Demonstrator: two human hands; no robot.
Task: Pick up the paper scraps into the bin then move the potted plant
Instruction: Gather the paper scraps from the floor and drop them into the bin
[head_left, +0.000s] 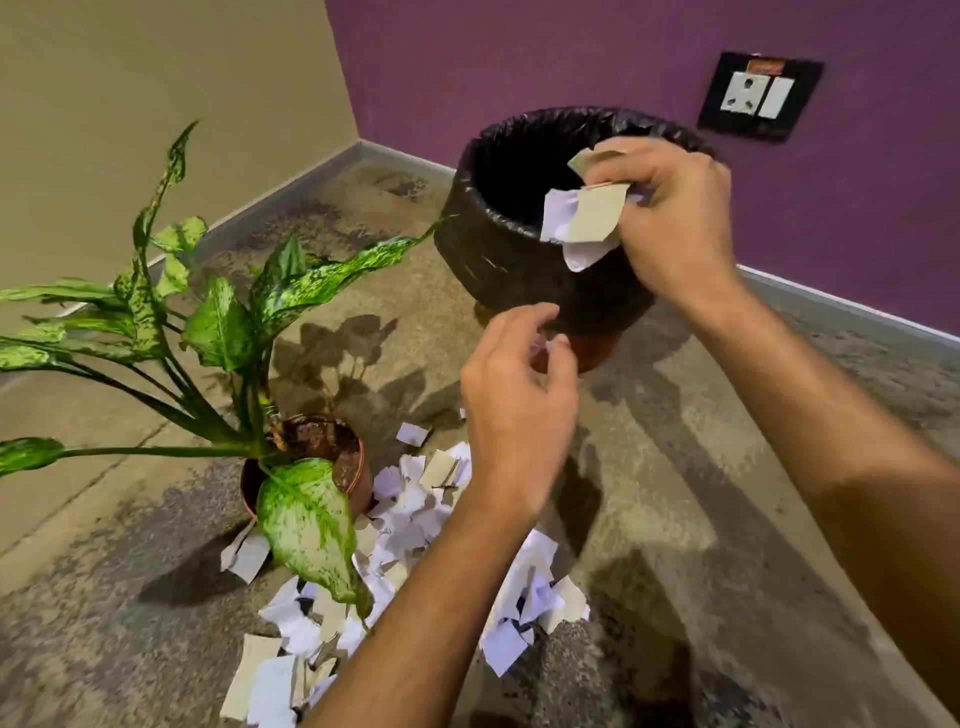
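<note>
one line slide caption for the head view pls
Right hand holds paper scraps over black-lined bin; left hand pinches one.

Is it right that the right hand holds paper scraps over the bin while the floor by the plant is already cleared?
Not quite. The head view shows the right hand holding scraps over the bin, but a pile lies beside the plant.

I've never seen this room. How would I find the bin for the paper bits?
Start at the purple wall with the black switch plate. On the grey floor just in front of it stands the round bin lined with a black plastic bag, to the right of the leafy potted plant in a brown pot. It is the only big, dark, open-topped thing there, and the right hand holds paper scraps at its rim.
</note>
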